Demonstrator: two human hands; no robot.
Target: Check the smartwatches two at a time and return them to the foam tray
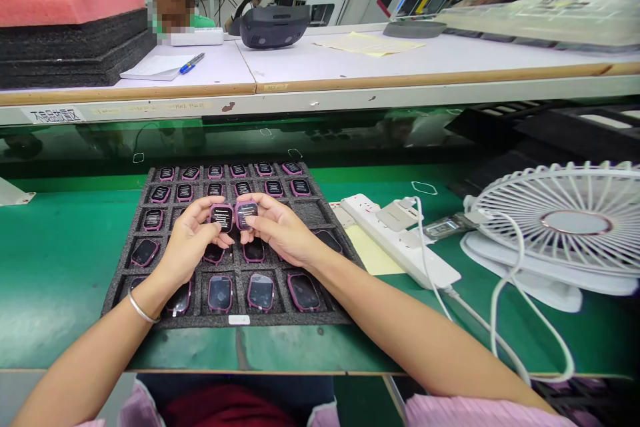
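Above a black foam tray (187,321), my left hand (187,240) pinches a smartwatch body (221,217) with a purple case and white text on its lit screen. Right beside it, a second smartwatch body (245,212) is gripped by my right hand (280,230), its thumb on the lower part of the screen. Both watch faces point up towards me. The tray's compartments hold many similar watches: the far rows show lit text, while a near-row watch (220,292) is dark. My hands and forearms hide part of the middle rows.
To the right lie a white power strip (400,240) with a plugged-in adapter, trailing white cables and a white fan (575,220). A shelf (300,73) across the back carries foam blocks (70,27), a pen and a dark headset-like device (275,27). Two people are beyond it.
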